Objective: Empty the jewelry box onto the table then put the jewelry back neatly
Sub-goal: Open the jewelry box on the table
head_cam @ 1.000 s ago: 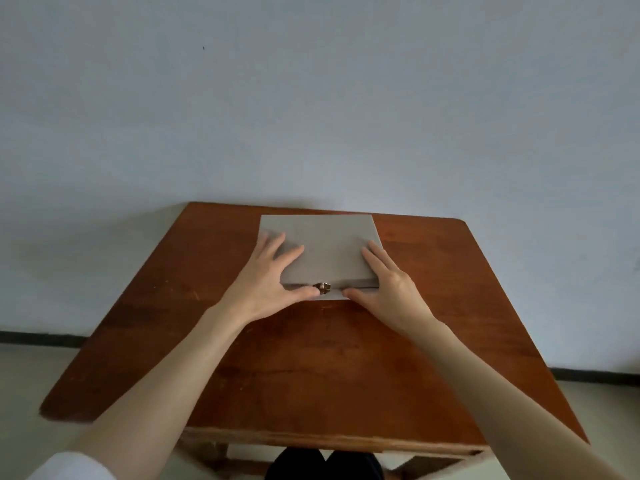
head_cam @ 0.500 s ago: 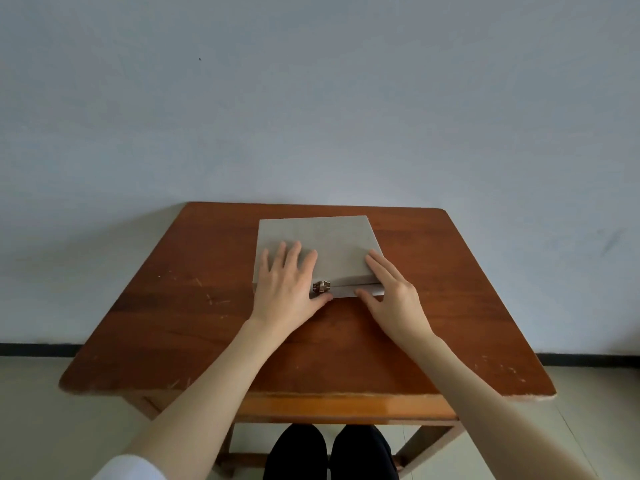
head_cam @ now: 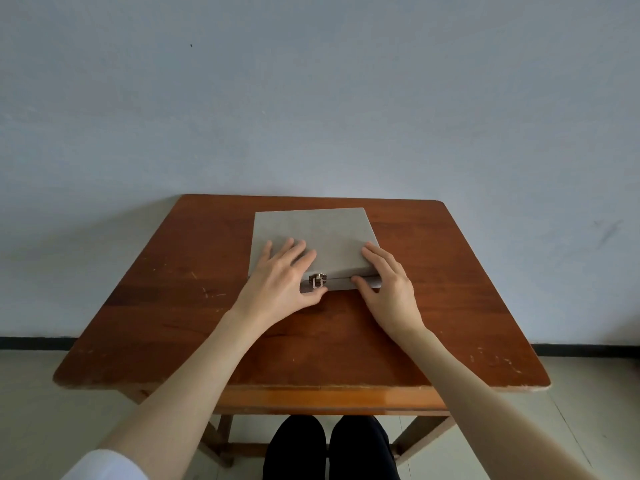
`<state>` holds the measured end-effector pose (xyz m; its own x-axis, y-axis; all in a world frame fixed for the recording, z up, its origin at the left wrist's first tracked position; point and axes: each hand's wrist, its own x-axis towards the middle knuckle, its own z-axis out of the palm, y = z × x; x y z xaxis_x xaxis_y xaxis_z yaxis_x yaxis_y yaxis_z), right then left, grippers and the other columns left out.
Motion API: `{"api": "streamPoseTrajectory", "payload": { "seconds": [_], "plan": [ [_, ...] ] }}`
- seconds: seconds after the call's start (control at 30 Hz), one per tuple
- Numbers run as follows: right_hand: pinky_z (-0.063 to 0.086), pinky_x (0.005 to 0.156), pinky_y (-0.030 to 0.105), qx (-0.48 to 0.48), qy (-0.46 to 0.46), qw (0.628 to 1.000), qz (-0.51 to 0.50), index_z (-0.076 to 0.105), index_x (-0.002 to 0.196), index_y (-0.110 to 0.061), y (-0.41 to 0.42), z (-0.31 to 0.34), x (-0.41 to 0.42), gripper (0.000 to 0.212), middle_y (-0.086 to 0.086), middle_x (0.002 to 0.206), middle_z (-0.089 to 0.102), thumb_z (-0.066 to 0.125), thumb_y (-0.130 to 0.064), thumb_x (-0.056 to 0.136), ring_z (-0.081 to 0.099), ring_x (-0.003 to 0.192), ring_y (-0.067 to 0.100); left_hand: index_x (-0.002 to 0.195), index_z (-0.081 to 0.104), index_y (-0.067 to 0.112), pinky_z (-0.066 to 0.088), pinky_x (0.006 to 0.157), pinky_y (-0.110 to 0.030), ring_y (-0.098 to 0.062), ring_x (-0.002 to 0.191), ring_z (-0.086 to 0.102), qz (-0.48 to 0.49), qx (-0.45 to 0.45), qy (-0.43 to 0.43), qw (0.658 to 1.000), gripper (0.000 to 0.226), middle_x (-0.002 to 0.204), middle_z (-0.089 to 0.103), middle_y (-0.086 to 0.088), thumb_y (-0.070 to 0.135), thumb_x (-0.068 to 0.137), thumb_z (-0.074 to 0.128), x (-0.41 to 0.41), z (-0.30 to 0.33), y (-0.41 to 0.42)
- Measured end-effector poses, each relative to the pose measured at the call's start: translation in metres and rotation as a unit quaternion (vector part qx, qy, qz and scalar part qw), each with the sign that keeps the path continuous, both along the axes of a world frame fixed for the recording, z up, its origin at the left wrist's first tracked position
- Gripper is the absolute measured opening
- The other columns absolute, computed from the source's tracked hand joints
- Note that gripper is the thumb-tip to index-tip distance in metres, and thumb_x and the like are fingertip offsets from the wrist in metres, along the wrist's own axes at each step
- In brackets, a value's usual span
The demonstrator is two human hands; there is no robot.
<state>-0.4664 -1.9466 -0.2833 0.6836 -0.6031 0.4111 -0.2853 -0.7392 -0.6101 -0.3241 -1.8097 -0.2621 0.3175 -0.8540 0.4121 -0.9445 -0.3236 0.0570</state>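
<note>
Jewelry box point(head_cam: 313, 237): one, grey, lid closed, on wooden table point(head_cam: 173, 306).
Clasp point(head_cam: 317, 280): one, metal.
Left hand point(head_cam: 280, 282): flat on lid, grasping nothing.
Right hand point(head_cam: 389, 285): flat, fingers on lid, grasping nothing.

A flat, square jewelry box point(head_cam: 313, 235) covered in plain grey material lies on the far middle part of the reddish-brown wooden bench point(head_cam: 450, 271), its back edge toward the wall. Its lid is down, with a thin seam showing along the front edge. A small metal clasp point(head_cam: 317, 280) sits at the middle of that front edge, facing the person.
</note>
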Motion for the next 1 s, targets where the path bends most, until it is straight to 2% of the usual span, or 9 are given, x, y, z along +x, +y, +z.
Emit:
{"api": "streamPoseTrajectory", "payload": {
  "seconds": [0.1,0.17,0.23,0.3,0.37,0.43,0.63,0.83,1.0],
  "plan": [
    [0.037,0.106,0.031,0.017,-0.005,1.0,-0.004,0.052,0.13,-0.011,0.001,0.002,-0.001,0.05,0.001,0.143,0.044,0.068,-0.019,0.083,0.044,0.13,0.022,0.112,0.067,0.007,0.035,0.106,-0.046,-0.024,0.123,0.053,0.01,-0.062,0.111,0.992,0.048,0.124,0.062,-0.01,0.043,0.081,0.062,0.001,0.005,0.004],
    [0.032,0.108,0.028,0.05,-0.002,0.999,-0.011,0.043,0.137,-0.013,0.0,0.004,-0.002,0.059,0.002,0.148,0.036,0.067,-0.023,0.084,0.036,0.135,0.019,0.119,0.063,0.013,0.034,0.107,-0.037,-0.021,0.128,0.047,0.032,-0.073,0.099,0.992,0.056,0.131,0.057,-0.006,0.053,0.08,0.059,0.003,0.003,0.009],
    [0.03,0.11,0.029,0.105,0.012,0.994,-0.02,0.029,0.145,-0.015,-0.001,0.007,-0.004,0.072,0.002,0.151,0.032,0.066,-0.028,0.084,0.032,0.138,0.018,0.133,0.049,0.014,0.029,0.109,-0.039,-0.024,0.136,0.035,0.067,-0.056,0.075,0.993,0.073,0.143,0.043,-0.008,0.062,0.077,0.053,0.004,0.001,0.014],
    [0.032,0.111,0.034,0.148,0.031,0.988,-0.024,0.024,0.146,-0.016,-0.002,0.009,-0.003,0.076,0.002,0.148,0.036,0.065,-0.032,0.085,0.035,0.136,0.02,0.145,0.026,0.014,0.022,0.113,-0.041,-0.025,0.143,0.016,0.127,-0.04,0.164,0.978,0.093,0.154,0.02,-0.01,0.062,0.073,0.06,0.008,-0.005,0.02],
    [0.037,0.108,0.033,0.175,0.026,0.984,-0.025,0.028,0.144,-0.016,-0.003,0.009,-0.002,0.073,0.002,0.142,0.044,0.066,-0.032,0.084,0.041,0.131,0.019,0.144,0.02,0.016,0.031,0.109,-0.042,-0.026,0.14,0.024,0.17,-0.076,0.324,0.927,0.106,0.151,0.024,-0.009,0.061,0.063,0.07,0.011,-0.007,0.026],
    [0.039,0.103,0.03,0.194,0.012,0.98,-0.028,0.033,0.141,-0.016,-0.002,0.011,-0.002,0.07,0.002,0.136,0.05,0.068,-0.031,0.082,0.046,0.125,0.018,0.138,0.031,0.015,0.044,0.098,-0.035,-0.022,0.125,0.044,0.189,-0.133,0.399,0.887,0.099,0.135,0.045,-0.004,0.055,0.059,0.077,0.01,-0.007,0.029],
    [0.04,0.087,0.021,0.191,-0.04,0.98,-0.029,0.044,0.134,-0.016,-0.003,0.027,0.001,0.061,-0.005,0.12,0.054,0.069,-0.033,0.081,0.047,0.104,0.008,0.136,0.039,0.012,0.045,0.087,-0.024,-0.019,0.115,0.053,0.184,-0.172,0.406,0.879,0.081,0.127,0.055,-0.004,0.043,0.07,0.075,0.011,0.012,0.029],
    [0.044,0.103,0.037,0.211,-0.102,0.971,-0.041,0.057,0.119,-0.02,-0.019,0.055,0.026,0.048,-0.002,0.12,0.062,0.06,-0.05,0.082,0.054,0.112,0.011,0.122,0.056,0.016,0.038,0.096,-0.021,-0.004,0.115,0.049,0.142,-0.247,0.387,0.877,0.043,0.12,0.059,0.009,0.04,0.087,0.057,0.019,0.045,0.021],
    [0.049,0.095,0.041,0.205,-0.135,0.969,-0.033,0.057,0.117,-0.025,-0.038,0.078,0.058,0.039,-0.001,0.115,0.062,0.05,-0.047,0.086,0.058,0.107,0.014,0.127,0.044,-0.003,0.028,0.099,-0.021,-0.02,0.131,0.042,0.102,-0.207,0.384,0.894,0.051,0.136,0.049,-0.017,0.037,0.097,0.037,0.046,0.062,0.003]
  ]
}}
